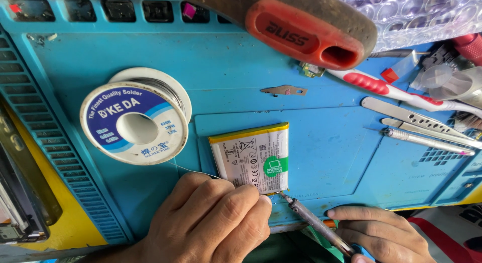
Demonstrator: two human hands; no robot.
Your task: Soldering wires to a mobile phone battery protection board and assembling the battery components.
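Your left hand [211, 220] lies knuckles-up at the lower edge of the blue repair mat [321, 157], fingers curled down and bunched together, fingertips pressing on the near corner of the phone battery [253, 157]. A thin strand of solder wire [193, 171] runs out from under those fingers toward the spool; the fingers are closed over it, though the pinch itself is hidden beneath the knuckles.

Your right hand [381, 233] comes in low from the right, fingers stretched along the soldering iron [314, 223] and wrapped shut around its handle like a pen. The iron slants up and left, its tip meeting the battery's near right corner, just beside your left fingertips.

The battery lies flat in the mat's shallow recessed panel, white label up, yellow strip along its far edge, a green sticker near its right side.

The solder spool [133, 122] stands on the mat to the left of the battery, well apart from both hands. Tweezers [416, 120], a red-and-white toothbrush [396, 92] and a big red-handled tool [306, 34] lie farther off on the surface.
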